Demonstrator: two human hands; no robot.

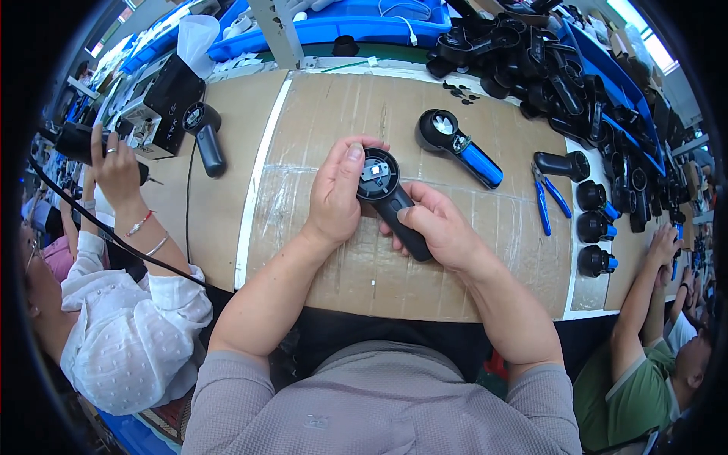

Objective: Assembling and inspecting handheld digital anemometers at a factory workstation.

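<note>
A black handheld fan (393, 203) without a front cover is in both my hands over the cardboard-topped table (341, 280). Its round head faces up and shows a small pale part inside. My left hand (335, 193) wraps the head's left side, thumb along the rim. Around the handle closes my right hand (446, 231), with the thumb on top near the neck. To the right lies an opened fan (437, 129) with white blades and a blue battery (479, 164) exposed in its handle. Blue-handled pliers (546, 201) lie farther right.
Several black fan heads with blue parts (595, 226) line the right edge, beside a black fan housing (560, 164). A pile of black housings (523, 57) fills the back right. At left are another fan (206, 144) and a co-worker's hand (115, 171) holding a black tool.
</note>
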